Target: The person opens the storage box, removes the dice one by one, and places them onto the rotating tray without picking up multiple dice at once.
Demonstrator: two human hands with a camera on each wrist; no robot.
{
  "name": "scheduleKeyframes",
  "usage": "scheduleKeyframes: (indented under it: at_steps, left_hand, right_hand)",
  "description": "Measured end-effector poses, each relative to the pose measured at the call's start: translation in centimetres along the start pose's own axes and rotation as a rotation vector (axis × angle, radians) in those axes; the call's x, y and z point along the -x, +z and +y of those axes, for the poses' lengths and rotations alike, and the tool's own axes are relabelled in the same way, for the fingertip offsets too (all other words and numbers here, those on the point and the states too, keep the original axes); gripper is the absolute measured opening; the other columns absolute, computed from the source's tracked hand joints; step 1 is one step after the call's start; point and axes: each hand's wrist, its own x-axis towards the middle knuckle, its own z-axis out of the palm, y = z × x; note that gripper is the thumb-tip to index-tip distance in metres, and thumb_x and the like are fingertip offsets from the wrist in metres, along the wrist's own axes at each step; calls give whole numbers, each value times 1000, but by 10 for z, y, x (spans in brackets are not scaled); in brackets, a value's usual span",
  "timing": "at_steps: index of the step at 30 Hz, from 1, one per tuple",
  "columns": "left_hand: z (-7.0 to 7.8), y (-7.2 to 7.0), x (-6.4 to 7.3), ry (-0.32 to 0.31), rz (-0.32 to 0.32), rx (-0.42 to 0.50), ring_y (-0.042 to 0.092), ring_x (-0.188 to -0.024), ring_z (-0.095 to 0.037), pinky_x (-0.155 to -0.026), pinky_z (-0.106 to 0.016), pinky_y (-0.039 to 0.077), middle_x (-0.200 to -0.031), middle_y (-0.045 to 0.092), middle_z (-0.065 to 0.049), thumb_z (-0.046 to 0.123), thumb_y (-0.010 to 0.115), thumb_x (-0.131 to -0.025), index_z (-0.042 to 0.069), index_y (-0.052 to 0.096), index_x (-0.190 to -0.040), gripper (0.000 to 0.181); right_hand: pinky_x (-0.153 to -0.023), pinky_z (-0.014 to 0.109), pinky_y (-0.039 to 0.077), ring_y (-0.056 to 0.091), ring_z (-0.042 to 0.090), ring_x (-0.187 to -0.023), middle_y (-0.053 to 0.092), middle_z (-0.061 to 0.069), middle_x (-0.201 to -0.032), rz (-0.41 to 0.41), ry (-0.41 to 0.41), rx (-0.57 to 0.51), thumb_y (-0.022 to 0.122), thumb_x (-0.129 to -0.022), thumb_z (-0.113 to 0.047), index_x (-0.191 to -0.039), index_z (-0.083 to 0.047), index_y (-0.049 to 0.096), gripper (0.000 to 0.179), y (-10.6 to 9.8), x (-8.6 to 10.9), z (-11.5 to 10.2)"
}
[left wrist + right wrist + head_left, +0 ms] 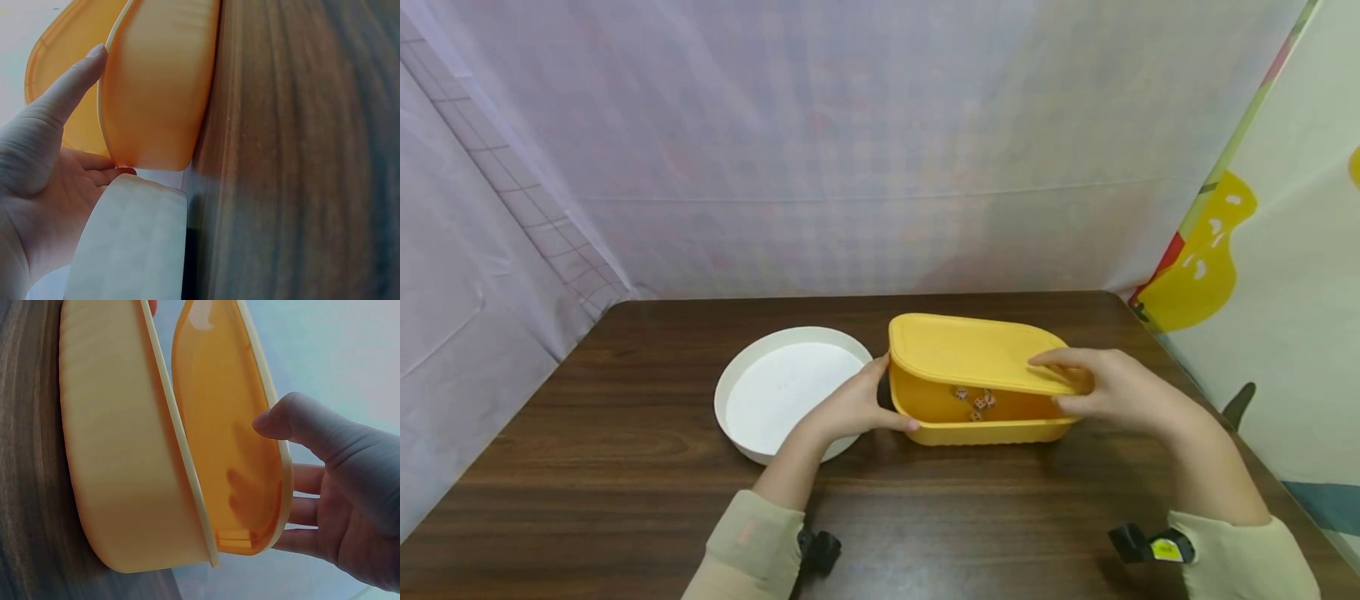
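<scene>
Lid [966,350], clamped by the right hand [1116,390], tilts over the yellow box [992,433]; the left hand [850,407] clasps the box's end.

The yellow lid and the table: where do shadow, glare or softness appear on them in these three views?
Right wrist: dark finger-like shapes on the yellow lid, pale glare near its upper visible end; left wrist: soft, blurred grain on the table; head: faint sheen on the table's near part.
</scene>
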Motion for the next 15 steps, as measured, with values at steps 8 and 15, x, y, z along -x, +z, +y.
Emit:
scheduleKeyframes:
  at_steps: [8,15]
  left_hand:
    - [-1,-1,0,13,-5,-6,24,-139,-25,-108,-51,24,-156,20,-10,36,85,-70,15,14,-154,112]
    - [-1,-1,0,9,-8,6,25,-139,-26,-107,-51,25,-154,24,-11,36,85,-71,11,18,-154,109]
  right_hand:
    - [-89,54,43,55,31,-112,62,11,-123,57,-50,-14,74,-82,-7,-126,-13,63,45,-2,1,-3]
    - [-82,52,49,61,29,-104,65,11,-117,131,-143,-11,72,-82,0,-125,-12,62,46,-3,1,-6]
